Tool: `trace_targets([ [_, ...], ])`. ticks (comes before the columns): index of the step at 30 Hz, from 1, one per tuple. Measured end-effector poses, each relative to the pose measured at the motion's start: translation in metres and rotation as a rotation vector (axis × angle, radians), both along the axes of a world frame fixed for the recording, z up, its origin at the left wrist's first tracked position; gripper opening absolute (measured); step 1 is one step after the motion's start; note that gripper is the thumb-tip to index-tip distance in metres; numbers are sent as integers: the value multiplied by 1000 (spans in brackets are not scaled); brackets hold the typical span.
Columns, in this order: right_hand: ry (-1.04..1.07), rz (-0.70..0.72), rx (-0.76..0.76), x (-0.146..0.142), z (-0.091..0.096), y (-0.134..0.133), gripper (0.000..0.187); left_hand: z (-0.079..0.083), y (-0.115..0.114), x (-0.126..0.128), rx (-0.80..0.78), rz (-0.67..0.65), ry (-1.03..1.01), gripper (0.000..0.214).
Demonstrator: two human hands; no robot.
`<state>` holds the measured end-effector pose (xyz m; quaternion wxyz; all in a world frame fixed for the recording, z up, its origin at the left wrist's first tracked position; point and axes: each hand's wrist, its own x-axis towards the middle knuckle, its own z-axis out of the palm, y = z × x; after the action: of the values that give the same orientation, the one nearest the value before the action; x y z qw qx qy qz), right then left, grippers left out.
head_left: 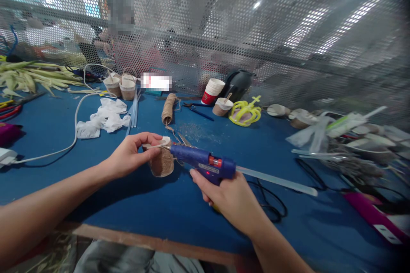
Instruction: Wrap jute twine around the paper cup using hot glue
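Note:
My right hand (224, 196) is wrapped round the grip of a blue hot glue gun (195, 160), and a long clear glue stick (278, 179) juts from its back end. The gun's nozzle points left and meets the rim of a small brown cup (162, 164) wrapped in coarse material, with a white lining at the top. With thumb and fingers, my left hand (133, 153) pinches that cup at its rim, tilting it slightly above the table. Just beyond the cup lies a spool of twine (168, 108), whose loose strand trails toward it. Scissors (183, 139) show partly behind the gun.
Crumpled white cloth pieces (107, 117) and spare glue sticks (134, 108) lie left, near two small handled baskets (127, 87). Paper cups (213, 91), pliers (200, 113) and a yellow crown-shaped piece (245, 113) stand along the back. Cables cross both sides; a perforated metal screen (192, 21) rises behind.

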<state>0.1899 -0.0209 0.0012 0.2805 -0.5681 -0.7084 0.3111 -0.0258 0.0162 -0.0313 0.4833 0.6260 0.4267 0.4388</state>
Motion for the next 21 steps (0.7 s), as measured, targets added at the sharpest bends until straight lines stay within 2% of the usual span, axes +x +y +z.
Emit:
trace_targets([
  [5,-20,-9,14,0,2,0,24,1,0,0,5,-10,-4,21],
  [12,-26,-1,-19,3,8,2,33,0,3,-4,-16,-38,-11,26],
  [21,-61,-43,-56,6,5,5,34,2,2,-3,-29,-43,-29,28],
])
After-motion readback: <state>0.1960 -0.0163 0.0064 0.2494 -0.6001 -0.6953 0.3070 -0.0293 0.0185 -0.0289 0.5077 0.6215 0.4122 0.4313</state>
